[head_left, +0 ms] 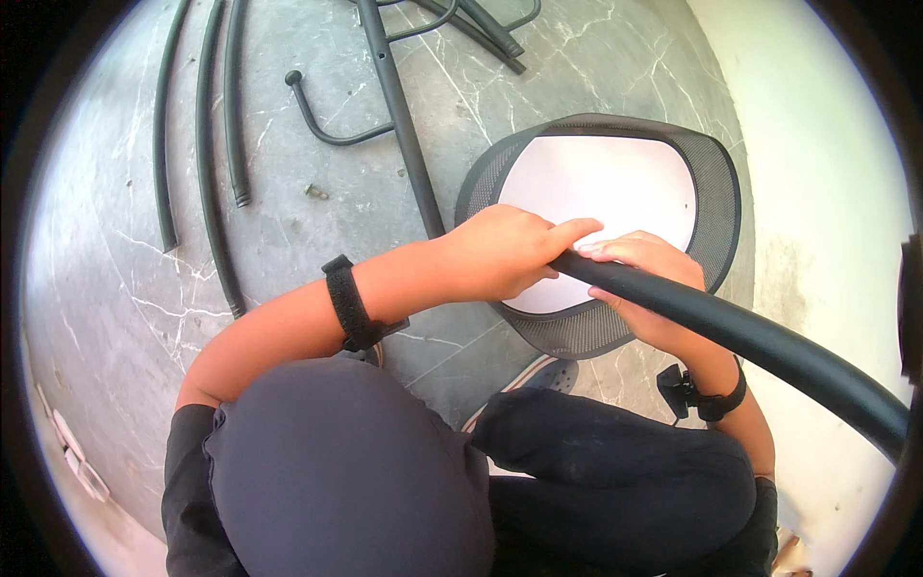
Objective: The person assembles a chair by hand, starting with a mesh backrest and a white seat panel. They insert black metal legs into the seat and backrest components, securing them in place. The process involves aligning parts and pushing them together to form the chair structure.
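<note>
Head view, looking straight down at somebody crouched on a grey marble floor (125, 288), and the main thing going on is the thick black tube (750, 337) that comes in from the right edge of the frame and ends about dead centre. Both hands are on that end. The left hand (505, 252) is wrapped over the tip with its grip closed around the tube, index finger stretched along the top. The right hand (644, 284) sits just behind and under it, fingers curled against the tube's far side, so that grip is pressed onto it too, though the tube hides part of the palm.

Right under the hands is a black mesh seat piece (716, 202) with a white panel (606, 188) in its middle, lying flat on the floor in the centre-right of the frame. The tube end sits over its lower left rim; I can't tell if it's actually seated in anything there, the hands cover that spot.

As for progress: looks early to me. Only this one tube is at the mesh piece, and nothing looks attached to it yet. Plenty is still loose: three long curved tubes (202, 144) lie side by side in the upper left, a straight bar (399, 115) with a hooked rod (322, 120) off it runs down the top middle, and more tube ends (481, 29) poke in at the top edge.
</note>
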The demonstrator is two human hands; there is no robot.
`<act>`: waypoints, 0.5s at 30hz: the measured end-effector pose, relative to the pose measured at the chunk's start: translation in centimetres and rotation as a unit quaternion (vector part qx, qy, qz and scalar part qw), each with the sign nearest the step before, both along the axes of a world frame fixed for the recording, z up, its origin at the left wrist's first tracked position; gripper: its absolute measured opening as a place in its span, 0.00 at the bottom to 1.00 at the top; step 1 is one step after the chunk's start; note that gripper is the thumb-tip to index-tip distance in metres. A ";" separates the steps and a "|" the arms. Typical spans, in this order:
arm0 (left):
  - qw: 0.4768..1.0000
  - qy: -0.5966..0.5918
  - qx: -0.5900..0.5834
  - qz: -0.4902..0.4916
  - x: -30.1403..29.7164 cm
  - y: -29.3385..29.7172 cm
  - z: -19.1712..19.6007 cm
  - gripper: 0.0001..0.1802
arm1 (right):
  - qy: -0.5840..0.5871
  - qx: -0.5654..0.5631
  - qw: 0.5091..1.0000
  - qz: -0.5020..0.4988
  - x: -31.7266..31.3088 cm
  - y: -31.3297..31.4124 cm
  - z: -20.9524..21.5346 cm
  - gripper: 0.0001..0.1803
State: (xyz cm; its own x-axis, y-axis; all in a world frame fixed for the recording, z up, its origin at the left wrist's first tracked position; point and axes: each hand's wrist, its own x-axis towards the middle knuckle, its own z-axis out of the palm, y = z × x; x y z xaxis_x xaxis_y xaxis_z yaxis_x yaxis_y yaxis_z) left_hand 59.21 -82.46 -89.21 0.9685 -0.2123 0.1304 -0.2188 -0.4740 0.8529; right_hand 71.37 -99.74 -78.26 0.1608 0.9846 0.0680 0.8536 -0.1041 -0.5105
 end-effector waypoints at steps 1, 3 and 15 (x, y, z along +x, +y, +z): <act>0.999 0.043 0.009 -0.006 -0.1 0.0 0.5 0.25 | 0.030 -0.038 0.998 -0.036 -0.2 -0.4 0.5 0.22; 0.993 -0.088 -0.031 0.066 -0.5 -0.5 -0.3 0.25 | 0.003 -0.105 0.994 -0.042 0.4 -0.9 1.2 0.21; 0.990 -0.129 -0.028 0.056 -0.4 -1.1 -1.1 0.22 | 0.049 -0.032 0.998 0.004 0.8 -0.6 1.2 0.29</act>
